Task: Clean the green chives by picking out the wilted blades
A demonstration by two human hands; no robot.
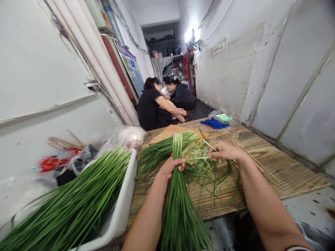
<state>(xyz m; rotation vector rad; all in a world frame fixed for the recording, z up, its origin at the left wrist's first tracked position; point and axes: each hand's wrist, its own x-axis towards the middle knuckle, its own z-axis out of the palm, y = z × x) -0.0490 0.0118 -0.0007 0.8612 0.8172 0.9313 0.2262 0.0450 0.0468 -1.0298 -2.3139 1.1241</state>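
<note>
Lengthwise, the garlic-chive bunch (180, 198) ran away from the body across the near edge of the wooden table (295, 177), gripped by the left hand (170, 166) (the nearer one), while the right hand (223, 151), rightward of it, pinched a pale strand (197, 158).

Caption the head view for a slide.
Left fingers clasp a bundle of green stalks; right fingers pinch pale strands near loose greenery on a wooden table.

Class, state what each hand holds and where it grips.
Left hand: a bunch of green leaves, gripped near its pale stem ends. Right hand: a thin stalk, pinched; which part is unclear.
</note>
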